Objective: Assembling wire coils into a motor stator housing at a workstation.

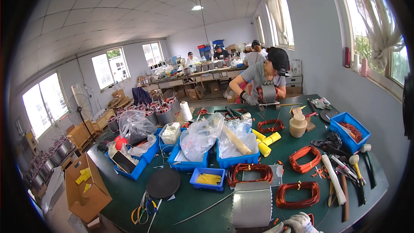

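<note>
My right hand (299, 223), in a white glove, is at the bottom edge with its fingers curled together. My left hand (276, 229), also gloved and mostly cut off by the edge, meets it from the left with fingers drawn in. What they pinch is too hidden to make out. Just left of them lies a grey metal stator core (251, 207) on its side, white slot liners along its rim. Beyond the hands rests a copper wire coil (297, 194); a second copper coil (249, 174) sits behind the core.
On the green table (189, 209) are a small blue tray of yellow strips (208, 178), a black disc (163, 183), pliers (151, 206), scissors (139, 213), mallets (355, 166) and blue bins (235, 160). A co-worker (265, 75) handles another core across the table.
</note>
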`<action>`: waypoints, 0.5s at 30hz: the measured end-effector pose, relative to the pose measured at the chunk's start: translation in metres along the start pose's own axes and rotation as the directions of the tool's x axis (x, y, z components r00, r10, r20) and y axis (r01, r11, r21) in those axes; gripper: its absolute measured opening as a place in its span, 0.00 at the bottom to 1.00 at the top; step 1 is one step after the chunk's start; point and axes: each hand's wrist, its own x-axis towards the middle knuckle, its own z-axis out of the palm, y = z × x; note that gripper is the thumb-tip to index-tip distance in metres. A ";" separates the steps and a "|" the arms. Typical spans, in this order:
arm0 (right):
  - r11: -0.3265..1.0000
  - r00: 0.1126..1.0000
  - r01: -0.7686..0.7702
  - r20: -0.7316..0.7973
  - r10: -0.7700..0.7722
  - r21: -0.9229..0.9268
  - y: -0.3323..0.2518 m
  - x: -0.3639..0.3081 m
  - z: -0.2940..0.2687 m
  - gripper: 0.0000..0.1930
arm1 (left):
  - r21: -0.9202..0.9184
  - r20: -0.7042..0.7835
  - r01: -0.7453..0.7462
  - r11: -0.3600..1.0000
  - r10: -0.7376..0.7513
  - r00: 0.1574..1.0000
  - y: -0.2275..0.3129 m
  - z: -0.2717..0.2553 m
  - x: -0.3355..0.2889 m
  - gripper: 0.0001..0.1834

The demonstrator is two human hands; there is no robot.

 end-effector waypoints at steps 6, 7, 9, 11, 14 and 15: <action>1.000 0.999 0.031 -0.030 -0.031 0.000 -0.010 0.008 -0.009 0.38 | 0.131 -0.043 -0.005 0.991 0.011 0.999 0.002 -0.002 0.000 0.26; 0.999 0.998 0.040 -0.040 -0.041 -0.017 -0.008 0.008 -0.008 0.35 | 0.134 -0.041 -0.005 0.991 0.010 0.999 0.001 -0.005 0.003 0.26; 0.998 0.997 0.049 -0.051 -0.051 -0.034 -0.009 0.009 -0.008 0.32 | 0.155 -0.140 -0.014 0.988 0.036 0.989 0.000 -0.006 0.010 0.28; 0.999 0.999 0.009 -0.032 -0.010 -0.032 -0.012 0.011 -0.009 0.30 | 0.155 -0.187 -0.037 0.987 0.067 0.980 -0.005 -0.006 0.012 0.28; 0.993 0.999 0.017 -0.035 -0.021 -0.116 -0.011 0.010 -0.006 0.29 | 0.185 -0.253 -0.052 0.981 0.098 0.963 -0.009 -0.013 0.019 0.29; 0.993 0.999 0.019 -0.035 -0.023 -0.120 -0.010 0.009 -0.004 0.29 | 0.213 -0.276 -0.042 0.976 0.102 0.956 -0.011 -0.017 0.021 0.29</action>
